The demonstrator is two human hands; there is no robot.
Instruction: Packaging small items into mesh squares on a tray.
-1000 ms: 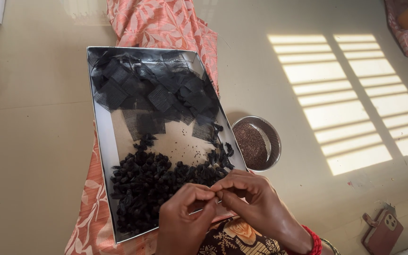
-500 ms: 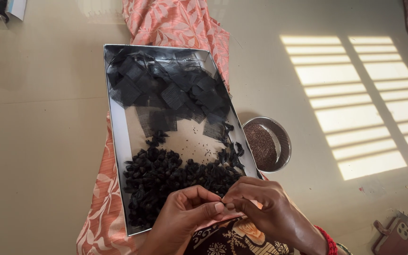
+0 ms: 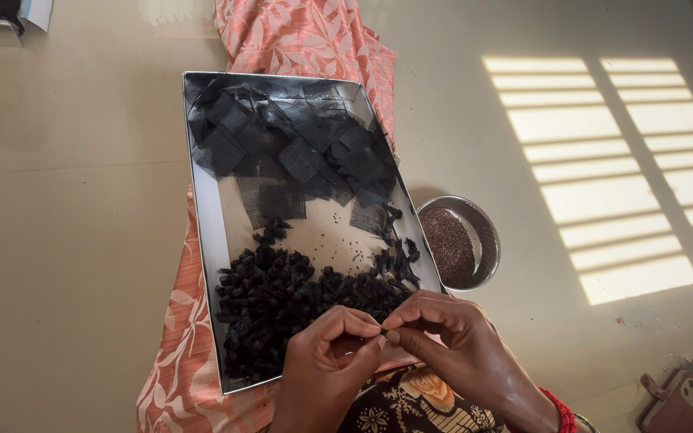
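A rectangular metal tray point(image 3: 202, 240) rests on orange floral cloth. Its far half holds several flat black mesh squares point(image 3: 298, 152); its near half holds a heap of small black tied bundles point(image 3: 282, 301). My left hand point(image 3: 326, 361) and my right hand point(image 3: 451, 345) meet over the tray's near right corner. Their thumbs and forefingers pinch one small black bundle point(image 3: 382, 330) between them. A red bangle sits on my right wrist.
A small steel bowl point(image 3: 487, 236) of dark brown seeds stands on the floor right of the tray. Orange floral cloth point(image 3: 306, 36) runs under and beyond the tray. A brown device point(image 3: 675, 397) lies at the lower right. Sunlit stripes cross the tiled floor.
The view has shifted so the tray sits further right and lower. My hands stay together at the tray's near edge, fingers working the small black piece.
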